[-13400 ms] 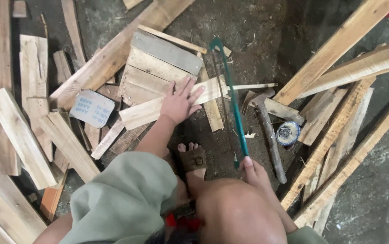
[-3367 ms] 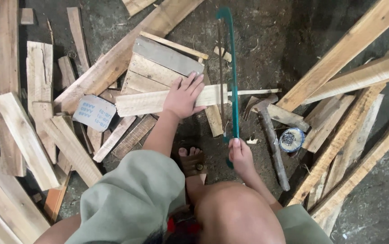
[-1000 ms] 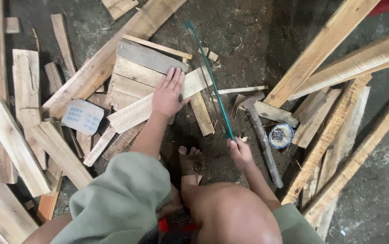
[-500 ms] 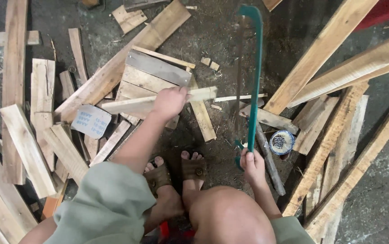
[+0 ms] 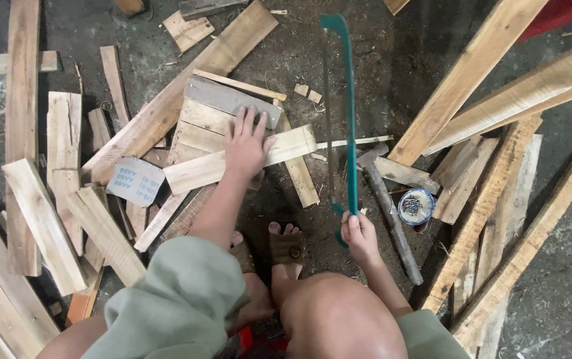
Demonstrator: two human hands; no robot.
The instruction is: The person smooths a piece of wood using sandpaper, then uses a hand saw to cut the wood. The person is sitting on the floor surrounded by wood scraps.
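The left hand lies flat, fingers spread, on a pale wooden board near the middle of the frame, over a stack of planks. The right hand, lower centre, is closed around the handle of a green saw pointing up the frame; its blade seems clear of the board. A small tin of nails sits just right.

Both arms reach forward and down.
Left hand lies flat, fingers spread; right hand is curled in a fist.
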